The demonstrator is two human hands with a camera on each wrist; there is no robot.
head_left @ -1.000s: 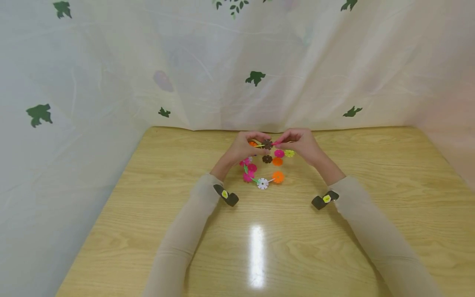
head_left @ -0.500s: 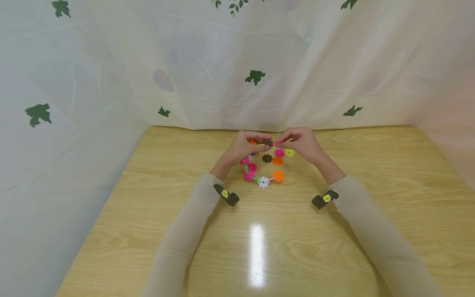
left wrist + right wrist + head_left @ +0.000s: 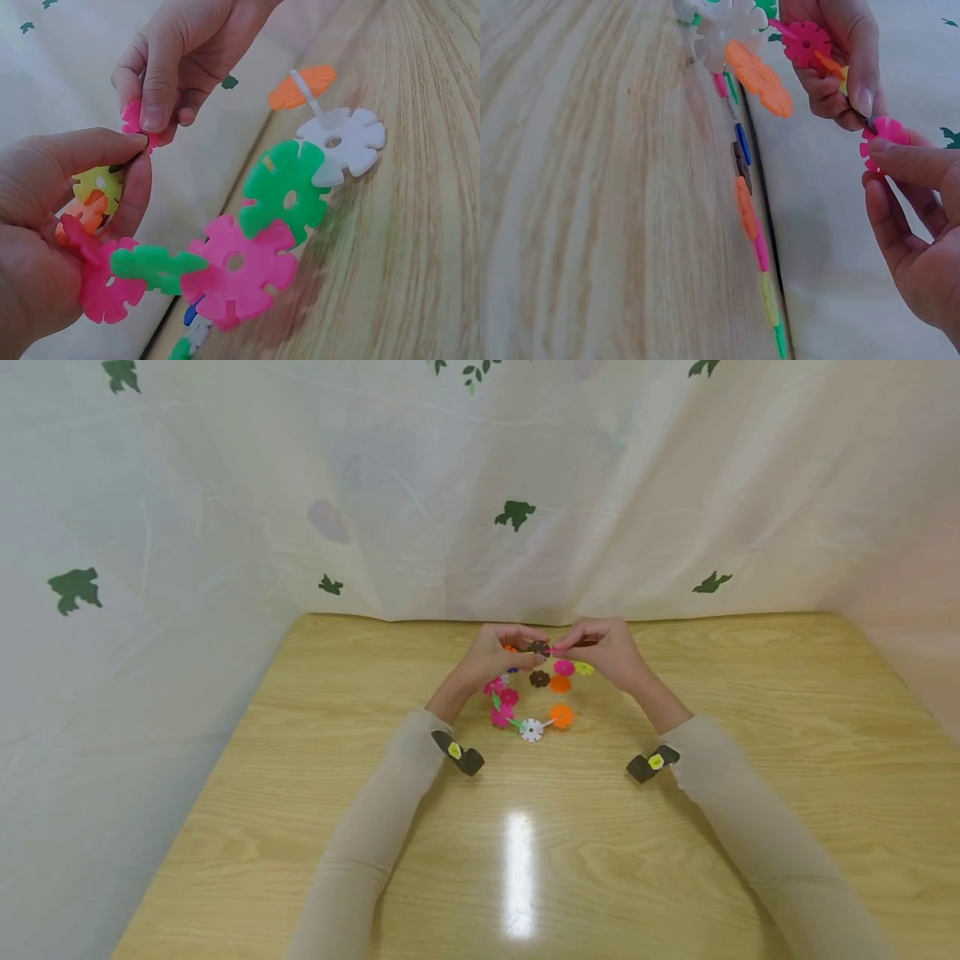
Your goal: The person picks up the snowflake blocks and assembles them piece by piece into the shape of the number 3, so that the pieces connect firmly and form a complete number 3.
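Head view shows the left hand (image 3: 489, 662) and right hand (image 3: 615, 653) almost meeting over the far side of a pale wood-grained table (image 3: 637, 860). The left pinches a dark brown, notched, flower-shaped plastic disc (image 3: 538, 648) between thumb and finger; the right pinches a hot-pink notched plastic disc (image 3: 894, 133) the same way. Their rims meet or nearly do; I can't tell which. Gripping near the edges probably leaves the facing slots free and the angle easy to steer.

From the left hand a curved chain of discs runs round toward the person: a large pink one (image 3: 259, 271), a round green one (image 3: 264, 184) and a white one (image 3: 361, 142) among them, with a flat orange one (image 3: 283, 95) at its far end. They sit crosswise, slot in slot, likely why the curve holds unaided. Whether its low part touches wood isn't clear from here.

Near the hands lie more: a second brown disc (image 3: 539, 679), an orange disc (image 3: 560, 684) and a yellow disc (image 3: 584, 669), handily within reach, I'd say.
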